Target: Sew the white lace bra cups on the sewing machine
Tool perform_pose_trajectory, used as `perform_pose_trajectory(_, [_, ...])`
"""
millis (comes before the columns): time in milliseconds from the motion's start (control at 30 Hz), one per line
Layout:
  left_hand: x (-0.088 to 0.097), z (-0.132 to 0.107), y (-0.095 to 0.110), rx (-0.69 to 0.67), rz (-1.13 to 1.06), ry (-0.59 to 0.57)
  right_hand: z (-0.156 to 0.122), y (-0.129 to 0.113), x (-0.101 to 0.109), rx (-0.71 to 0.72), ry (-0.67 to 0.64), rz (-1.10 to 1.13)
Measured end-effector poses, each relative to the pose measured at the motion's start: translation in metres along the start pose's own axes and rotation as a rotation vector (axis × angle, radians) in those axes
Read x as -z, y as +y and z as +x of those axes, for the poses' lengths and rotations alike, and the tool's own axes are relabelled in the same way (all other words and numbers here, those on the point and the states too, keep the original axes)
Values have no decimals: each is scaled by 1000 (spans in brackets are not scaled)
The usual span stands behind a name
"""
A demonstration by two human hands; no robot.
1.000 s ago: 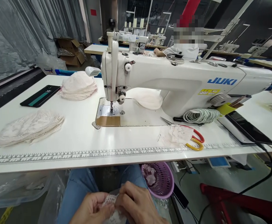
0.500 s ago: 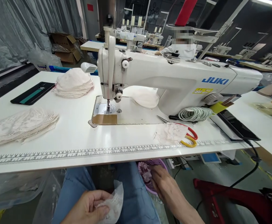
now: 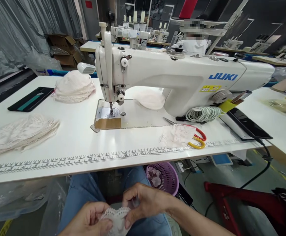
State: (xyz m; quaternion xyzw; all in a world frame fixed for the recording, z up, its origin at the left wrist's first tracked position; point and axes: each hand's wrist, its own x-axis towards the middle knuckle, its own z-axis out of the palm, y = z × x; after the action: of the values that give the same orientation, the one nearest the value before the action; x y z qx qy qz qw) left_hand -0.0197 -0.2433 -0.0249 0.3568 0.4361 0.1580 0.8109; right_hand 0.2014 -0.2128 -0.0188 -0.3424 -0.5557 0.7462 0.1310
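Over my lap, a white piece of lace-edged fabric [image 3: 117, 220] is stretched between both hands, its scalloped edge upward. My left hand [image 3: 91, 219] pinches its left side between thumb and fingers. On the right side, my right hand [image 3: 143, 203] is closed on the same fabric. A purple basket [image 3: 171, 178] with crumpled pale scraps [image 3: 154, 177] stands below the table edge, just beyond my right hand. Above, on the table, is a white sewing machine [image 3: 157, 70] with its needle over the metal plate.
Two stacks of pale fabric, the rear stack [image 3: 73, 86] and the front stack [image 3: 22, 132], lie left of the machine beside a black phone-like slab [image 3: 31, 99]. Scissors with red and yellow handles [image 3: 197, 143] lie under a lace scrap [image 3: 178, 133]. A ruler strip [image 3: 91, 159] runs along the front edge.
My right hand has come out of the purple basket and moved left to the fabric. The fabric's lace edge now faces up between both hands. The view has shifted slightly.
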Motion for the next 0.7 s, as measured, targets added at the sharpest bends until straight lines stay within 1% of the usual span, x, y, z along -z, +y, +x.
perform_pose_trajectory(133, [0,4,-2,-22,0,-1,-1,-7,-5,-56,3,118])
perform_pose_trajectory(300, [3,6,-8,-3,54,26,2,-9,-6,-70,22,118])
perform_pose_trajectory(433, [8,7,-12,-2,63,10,4,-8,-7,-78,3,142])
perform_pose_trajectory(533, [9,4,-8,-4,45,-6,6,-6,-8,-80,6,202])
perform_pose_trajectory(700, [8,-3,2,24,-20,-40,8,2,-10,-122,26,325])
